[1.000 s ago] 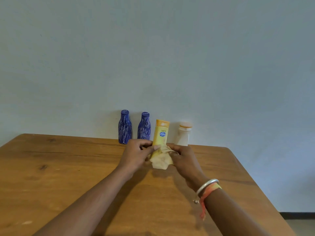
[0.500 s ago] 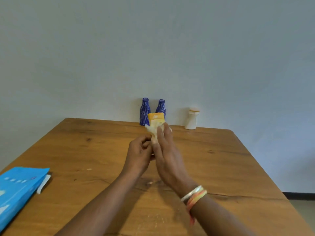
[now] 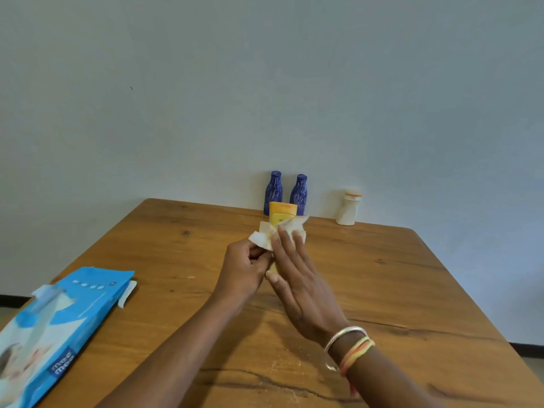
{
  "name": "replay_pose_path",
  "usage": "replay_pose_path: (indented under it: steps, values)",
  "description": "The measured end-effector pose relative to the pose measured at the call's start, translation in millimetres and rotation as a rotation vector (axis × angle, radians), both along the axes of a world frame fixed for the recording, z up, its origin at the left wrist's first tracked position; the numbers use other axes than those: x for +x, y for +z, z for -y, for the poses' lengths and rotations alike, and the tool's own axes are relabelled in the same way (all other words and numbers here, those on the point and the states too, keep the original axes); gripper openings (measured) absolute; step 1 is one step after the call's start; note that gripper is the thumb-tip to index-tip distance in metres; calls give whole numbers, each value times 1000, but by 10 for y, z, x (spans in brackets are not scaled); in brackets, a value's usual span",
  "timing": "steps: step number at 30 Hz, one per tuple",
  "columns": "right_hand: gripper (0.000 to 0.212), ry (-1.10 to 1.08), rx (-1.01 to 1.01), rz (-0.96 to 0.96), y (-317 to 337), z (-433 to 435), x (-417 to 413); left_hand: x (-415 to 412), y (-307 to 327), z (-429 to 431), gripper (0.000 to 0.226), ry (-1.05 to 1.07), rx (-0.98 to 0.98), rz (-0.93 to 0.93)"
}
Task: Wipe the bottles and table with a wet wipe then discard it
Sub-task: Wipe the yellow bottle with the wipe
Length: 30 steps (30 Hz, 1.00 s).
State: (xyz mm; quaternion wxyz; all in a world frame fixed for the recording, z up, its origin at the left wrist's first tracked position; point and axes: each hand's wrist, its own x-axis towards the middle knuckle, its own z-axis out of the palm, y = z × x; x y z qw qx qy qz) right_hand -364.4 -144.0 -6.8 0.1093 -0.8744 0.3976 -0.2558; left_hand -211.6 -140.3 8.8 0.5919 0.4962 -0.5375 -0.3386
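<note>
A yellow tube bottle [image 3: 282, 212] with an orange cap is held up above the wooden table [image 3: 382, 275], cap end away from me. My left hand [image 3: 244, 270] is closed around its lower end. My right hand [image 3: 297, 278] presses a crumpled white wet wipe [image 3: 265, 235] against the tube's side, fingers stretched along it. Two blue bottles [image 3: 273, 191] [image 3: 299, 194] stand at the table's far edge by the wall. A small white bottle [image 3: 348, 207] with an orange ring stands to their right.
A blue pack of wet wipes [image 3: 61, 322] lies at the table's near left with its flap open. A pale wall rises right behind the bottles. The table's right edge drops to the floor [image 3: 530, 363].
The yellow tube has come off the back row and toward me. My right hand went from gripping the wipe low on the tube to lying flat along its side. The view widened to show the wipes pack.
</note>
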Motion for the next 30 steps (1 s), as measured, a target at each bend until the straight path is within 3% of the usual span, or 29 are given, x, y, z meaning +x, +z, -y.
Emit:
replay_pose_path:
  steps: [4, 8, 14, 19, 21, 23, 27, 30]
  values:
    - [75, -150, -51, 77, 162, 254, 135, -70, -112, -32, 24, -47, 7, 105]
    - [75, -62, -180, -2, 149, 166, 258, 17, -118, 69, 17, 67, -55, 103]
    - [73, -172, 10, 238, 129, 238, 260, -5, -183, 52, 23, 1, -73, 145]
    - [45, -185, -273, 181, 361, 298, 319, 63, -292, 68, 18, 80, -102, 220]
    - [31, -252, -166, 259, 490, 379, 259, 109, -329, 36, 21, 97, -103, 236]
    - [31, -277, -31, 244, 579, 419, 265, 113, -354, 13, 23, 116, -96, 233]
    - [22, -160, -223, 247, 657, 271, 337, 102, -365, 11, 24, 175, -104, 175]
    - [28, -210, -112, 303, 691, 302, 225, 138, -353, -22, 23, 166, -127, 209]
